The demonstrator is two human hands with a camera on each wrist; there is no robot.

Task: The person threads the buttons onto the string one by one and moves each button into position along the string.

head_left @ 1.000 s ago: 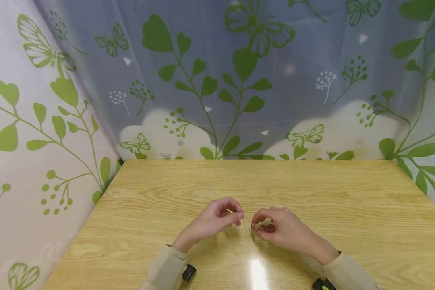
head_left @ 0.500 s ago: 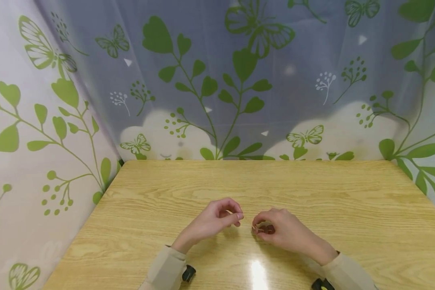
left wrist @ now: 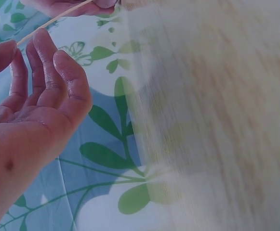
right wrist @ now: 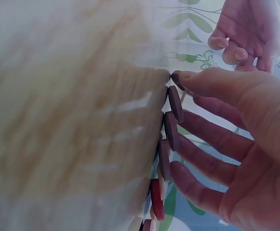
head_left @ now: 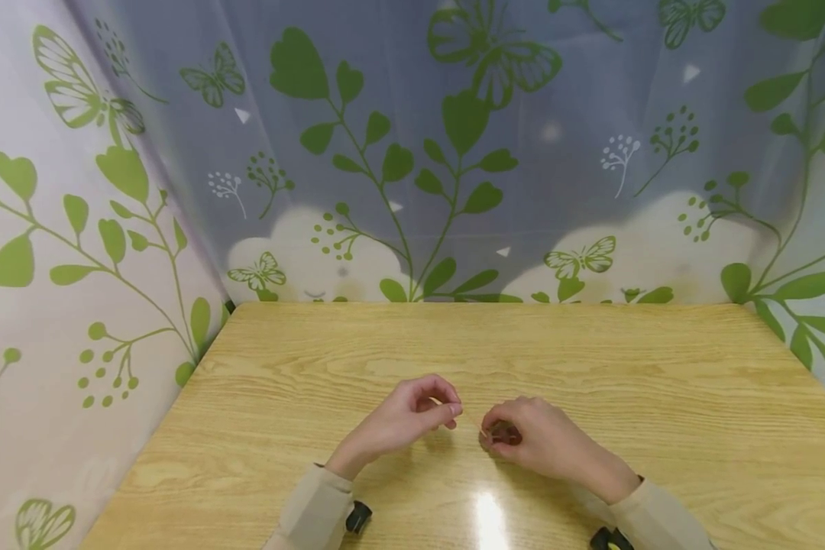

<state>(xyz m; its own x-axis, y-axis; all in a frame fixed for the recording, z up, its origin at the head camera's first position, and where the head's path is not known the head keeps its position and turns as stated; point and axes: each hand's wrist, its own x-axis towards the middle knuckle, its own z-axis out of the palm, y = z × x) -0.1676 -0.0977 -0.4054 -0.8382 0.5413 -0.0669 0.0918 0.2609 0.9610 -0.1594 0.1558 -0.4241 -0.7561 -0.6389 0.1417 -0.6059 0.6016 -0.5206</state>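
Leaf-and-butterfly curtains closed off the back and left of the frame, and a pale wooden table (head_left: pixel 591 367) filled the lower half. Just below centre, the left hand (head_left: pixel 412 416) pinched the end of a thin pale string (head_left: pixel 472 422) between thumb and forefinger, its other fingers loosely curled. A short gap to the right, the right hand (head_left: pixel 543 439) curled over a row of small flat dark-red and brown buttons (right wrist: pixel 171 130), thumb and forefinger nipping the topmost one against the table. The string ran between the two hands.

The buttons looked light, hard and smooth, likely to slide or scatter, so they seemed best gripped by their rims. The string looked limp and fine, best held close to its tip.
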